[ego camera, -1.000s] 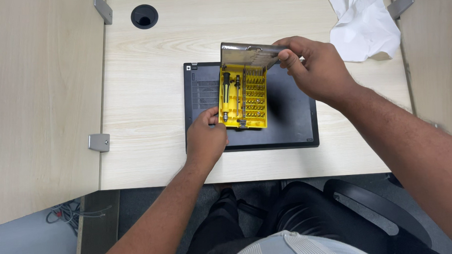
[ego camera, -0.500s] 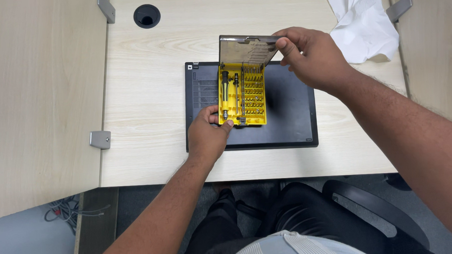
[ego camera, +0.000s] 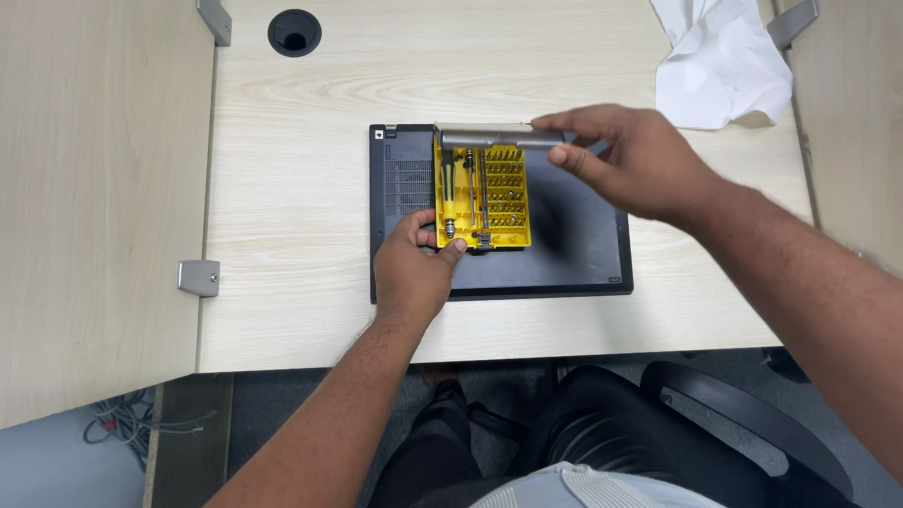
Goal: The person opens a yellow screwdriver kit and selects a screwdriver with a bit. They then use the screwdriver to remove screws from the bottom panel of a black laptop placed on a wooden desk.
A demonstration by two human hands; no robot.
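The yellow bit case [ego camera: 483,198] lies on the dark laptop [ego camera: 581,244] mid-bench; the left hand [ego camera: 412,270] pins its near edge, while the right hand [ego camera: 638,162] pinches the raised clear lid [ego camera: 497,136]. If the left hand's hold slackens, the case could tip and spill its bits across the laptop.

bit case [ego camera: 495,197] on laptop [ego camera: 581,239], laptop on desk [ego camera: 297,139]

Both arms are bare from the elbows down to the hands. The left hand [ego camera: 412,270] and the right hand [ego camera: 633,162] wear no gloves, rings or watch. Below the hands, near the person's body, there is a light shirt with thin stripes. The legs have dark trousers on.
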